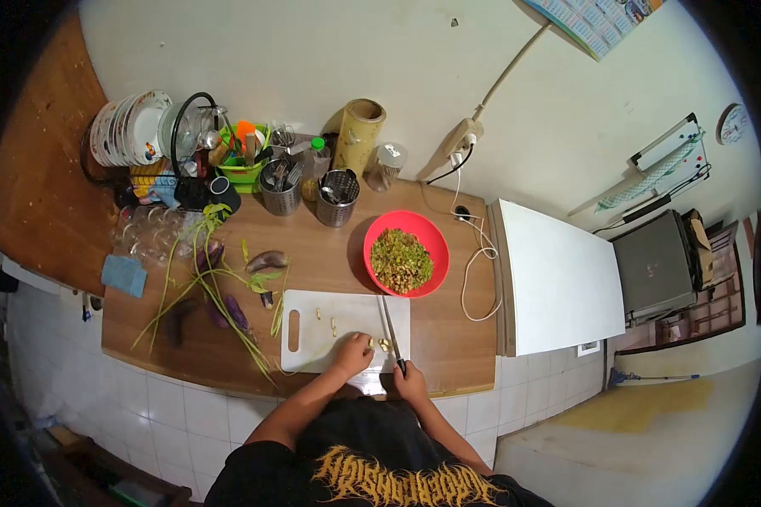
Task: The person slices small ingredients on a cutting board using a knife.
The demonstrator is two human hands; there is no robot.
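Observation:
My right hand grips a knife by its black handle, the blade pointing away from me over the white cutting board. On the board rests my left hand, its fingers curled together at a small pale piece; what they hold, if anything, is too small to make out. Cut pale vegetable pieces lie between the left hand and the blade, and a few more small pieces are farther up the board. Just beyond the board stands a red bowl with chopped green vegetables in it.
Left of the board lie long green beans and several purple eggplants. A dish rack with plates, cutlery holders and a jar line the wall. A white cable runs along the right of the wooden table.

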